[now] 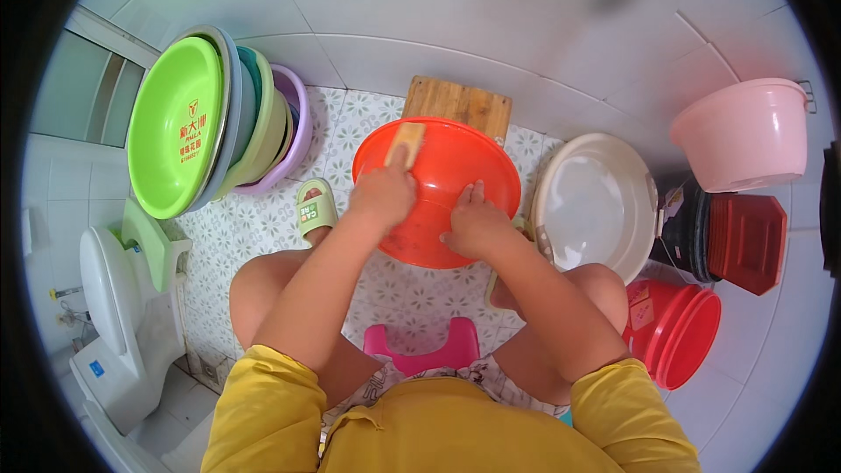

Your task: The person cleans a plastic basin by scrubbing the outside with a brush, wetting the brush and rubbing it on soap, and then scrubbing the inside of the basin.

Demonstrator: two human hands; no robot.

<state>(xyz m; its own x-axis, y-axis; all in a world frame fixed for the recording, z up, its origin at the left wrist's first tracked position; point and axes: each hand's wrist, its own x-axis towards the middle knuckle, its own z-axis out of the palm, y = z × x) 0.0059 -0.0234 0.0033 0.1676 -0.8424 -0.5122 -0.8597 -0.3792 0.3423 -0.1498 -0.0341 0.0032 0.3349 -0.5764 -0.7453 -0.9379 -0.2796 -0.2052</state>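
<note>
Before me an orange-red basin (492,162) is held between my knees, its inside turned up toward me. My left hand (383,195) is closed around a scrubbing brush (403,142) with a pale wooden-coloured back, near the basin's far left rim. The brush's bristles show along its right side. Against the inner right side of the basin lies my right hand (477,221), fingers stretched out and thumb apart, with nothing in it.
A wooden stool (460,105) stands beyond the basin. To the right are a cream tub (604,201) with water, a pink bucket (740,136) and red buckets (688,337). Stacked basins (175,127) lean at left, above a white toilet (109,298). A pink stool (420,359) is below me.
</note>
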